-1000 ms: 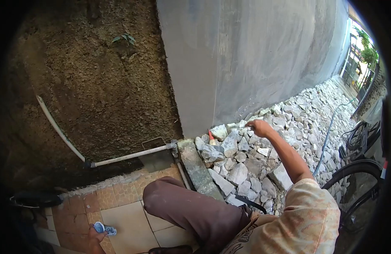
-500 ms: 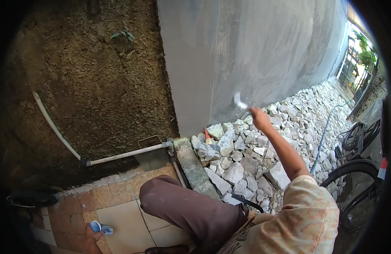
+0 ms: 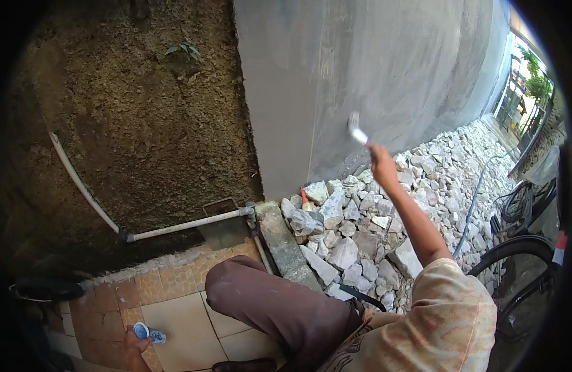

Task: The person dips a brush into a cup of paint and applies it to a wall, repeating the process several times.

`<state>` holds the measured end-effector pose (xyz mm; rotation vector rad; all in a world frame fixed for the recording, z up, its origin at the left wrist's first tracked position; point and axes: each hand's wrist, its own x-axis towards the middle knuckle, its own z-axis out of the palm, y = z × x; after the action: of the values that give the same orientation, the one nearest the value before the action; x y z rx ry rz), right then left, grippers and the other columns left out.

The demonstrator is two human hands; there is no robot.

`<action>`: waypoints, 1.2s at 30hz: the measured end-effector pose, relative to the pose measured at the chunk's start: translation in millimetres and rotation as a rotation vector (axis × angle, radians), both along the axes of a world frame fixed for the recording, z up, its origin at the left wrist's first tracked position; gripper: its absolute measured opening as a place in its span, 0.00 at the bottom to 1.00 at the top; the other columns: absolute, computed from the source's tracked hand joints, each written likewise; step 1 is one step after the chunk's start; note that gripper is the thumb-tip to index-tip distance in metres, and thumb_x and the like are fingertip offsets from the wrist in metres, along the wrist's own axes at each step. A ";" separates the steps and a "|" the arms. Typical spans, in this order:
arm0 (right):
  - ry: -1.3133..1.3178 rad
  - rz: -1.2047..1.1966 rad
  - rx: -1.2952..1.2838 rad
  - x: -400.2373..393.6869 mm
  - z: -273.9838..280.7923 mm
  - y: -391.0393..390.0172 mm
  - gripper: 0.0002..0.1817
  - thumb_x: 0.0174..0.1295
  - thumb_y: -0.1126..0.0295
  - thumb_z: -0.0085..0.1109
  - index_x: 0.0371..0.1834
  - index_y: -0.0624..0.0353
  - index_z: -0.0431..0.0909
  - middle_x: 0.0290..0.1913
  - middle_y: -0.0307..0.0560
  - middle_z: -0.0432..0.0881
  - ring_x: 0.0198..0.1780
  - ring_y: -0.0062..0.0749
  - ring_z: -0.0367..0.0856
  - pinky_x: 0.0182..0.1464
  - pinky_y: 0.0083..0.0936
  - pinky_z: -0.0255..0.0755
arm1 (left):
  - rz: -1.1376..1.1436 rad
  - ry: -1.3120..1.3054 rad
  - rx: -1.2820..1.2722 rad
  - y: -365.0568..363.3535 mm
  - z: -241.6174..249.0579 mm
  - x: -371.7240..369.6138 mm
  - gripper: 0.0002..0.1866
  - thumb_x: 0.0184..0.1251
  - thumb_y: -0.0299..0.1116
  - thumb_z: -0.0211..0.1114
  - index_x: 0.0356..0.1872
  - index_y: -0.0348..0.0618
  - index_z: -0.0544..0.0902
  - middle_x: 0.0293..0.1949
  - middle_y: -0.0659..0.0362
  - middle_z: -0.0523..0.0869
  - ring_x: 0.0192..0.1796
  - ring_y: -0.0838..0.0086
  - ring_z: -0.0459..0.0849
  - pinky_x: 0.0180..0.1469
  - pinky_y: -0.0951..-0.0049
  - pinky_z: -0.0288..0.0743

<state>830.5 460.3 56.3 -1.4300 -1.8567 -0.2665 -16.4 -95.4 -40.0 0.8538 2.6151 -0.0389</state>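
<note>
My right hand (image 3: 381,162) is closed round the handle of a paintbrush (image 3: 358,133), arm stretched forward. The brush's pale bristles point up and rest at the lower part of the grey wall (image 3: 286,99), just above the rubble. Low at the left, my left hand (image 3: 136,345) is wrapped round a small cup (image 3: 141,331) with a blue inside, held above the tiled floor. Beside the cup's rim shows a blue-and-white patterned piece (image 3: 157,336).
Broken stones (image 3: 343,254) lie along the wall's foot, with a red-tipped tube (image 3: 305,199) and crumpled plastic among them. A white pipe (image 3: 186,227) runs along the rough brown wall (image 3: 143,124). A bicycle wheel (image 3: 515,248) and a blue hose (image 3: 474,208) are at the right.
My right hand and the paintbrush have moved up the grey wall and slightly right. The left hand and cup stay in place.
</note>
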 end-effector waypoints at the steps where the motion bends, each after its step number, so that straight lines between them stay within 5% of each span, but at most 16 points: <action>1: -0.111 -0.085 -0.223 1.9 -20.7 -1.3 0.19 0.73 0.75 0.54 0.63 0.46 0.82 0.50 0.61 0.83 0.50 0.64 0.86 0.51 0.54 0.81 | -0.006 0.001 0.018 0.3 -0.5 -1.2 0.52 0.39 0.45 0.91 0.67 0.39 0.72 0.62 0.45 0.87 0.65 0.50 0.87 0.69 0.56 0.80; 6: -0.277 -0.060 -0.434 8.1 10.4 -5.6 0.21 0.69 0.75 0.55 0.63 0.45 0.85 0.50 0.61 0.85 0.49 0.61 0.88 0.51 0.52 0.82 | 0.039 0.056 0.020 7.8 17.5 18.8 0.54 0.39 0.47 0.90 0.70 0.40 0.71 0.63 0.45 0.86 0.66 0.50 0.86 0.69 0.56 0.80; 9: -0.062 0.039 0.021 -6.8 81.3 -7.9 0.22 0.72 0.77 0.57 0.67 0.45 0.83 0.44 0.55 0.82 0.44 0.55 0.86 0.46 0.46 0.79 | 0.041 0.044 -0.040 11.4 23.9 25.4 0.54 0.40 0.47 0.90 0.70 0.41 0.70 0.64 0.45 0.86 0.67 0.50 0.86 0.69 0.56 0.80; 12: 0.063 -0.007 0.175 -30.8 132.9 -26.3 0.24 0.73 0.79 0.56 0.70 0.46 0.81 0.42 0.53 0.80 0.40 0.54 0.84 0.44 0.46 0.77 | 0.026 0.058 -0.082 11.7 25.3 28.3 0.54 0.40 0.47 0.90 0.70 0.41 0.70 0.63 0.45 0.86 0.67 0.50 0.86 0.69 0.56 0.80; 16: 0.176 0.090 0.348 -38.6 72.7 -18.3 0.25 0.74 0.79 0.56 0.73 0.45 0.77 0.43 0.53 0.79 0.39 0.53 0.83 0.41 0.46 0.76 | 0.019 0.057 -0.083 13.2 24.2 23.0 0.53 0.40 0.47 0.90 0.68 0.41 0.71 0.63 0.45 0.86 0.66 0.50 0.86 0.69 0.55 0.80; 20: -0.210 0.015 -0.324 -31.3 -37.8 -23.9 0.20 0.75 0.76 0.50 0.66 0.45 0.80 0.51 0.59 0.82 0.45 0.63 0.87 0.47 0.54 0.82 | 0.014 0.041 -0.030 18.4 25.6 23.7 0.52 0.40 0.47 0.90 0.68 0.42 0.71 0.63 0.46 0.86 0.66 0.51 0.86 0.69 0.55 0.80; 25: -0.262 0.051 -0.363 -44.8 13.6 -32.9 0.17 0.75 0.73 0.52 0.61 0.46 0.84 0.48 0.60 0.83 0.44 0.61 0.88 0.46 0.53 0.82 | 0.008 0.013 0.001 15.1 20.9 22.1 0.52 0.40 0.47 0.90 0.67 0.43 0.71 0.63 0.46 0.86 0.66 0.51 0.86 0.69 0.55 0.79; 31: 0.231 0.206 0.358 -77.4 136.1 -28.0 0.24 0.74 0.80 0.58 0.71 0.48 0.79 0.44 0.54 0.81 0.40 0.51 0.83 0.43 0.40 0.77 | 0.016 0.046 -0.037 9.6 17.8 18.8 0.51 0.39 0.48 0.90 0.66 0.43 0.72 0.63 0.46 0.86 0.66 0.51 0.86 0.69 0.55 0.80; 34: 0.273 0.224 0.465 -83.0 117.5 -17.9 0.24 0.77 0.79 0.56 0.73 0.48 0.77 0.44 0.53 0.80 0.36 0.46 0.82 0.40 0.37 0.76 | 0.015 0.056 -0.056 9.4 19.2 18.3 0.52 0.39 0.48 0.90 0.68 0.43 0.72 0.64 0.46 0.86 0.67 0.51 0.85 0.69 0.55 0.79; 36: 0.084 0.129 0.170 -86.2 68.8 -20.7 0.23 0.76 0.78 0.54 0.71 0.47 0.78 0.44 0.56 0.79 0.36 0.51 0.85 0.38 0.43 0.78 | 0.025 0.058 -0.055 12.7 24.5 21.9 0.53 0.39 0.48 0.90 0.69 0.43 0.72 0.64 0.46 0.86 0.68 0.51 0.85 0.70 0.56 0.79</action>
<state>744.2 439.7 125.1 -1.1843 -1.8040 -0.2886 5.4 -82.7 -15.5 0.8129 2.6653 -0.1305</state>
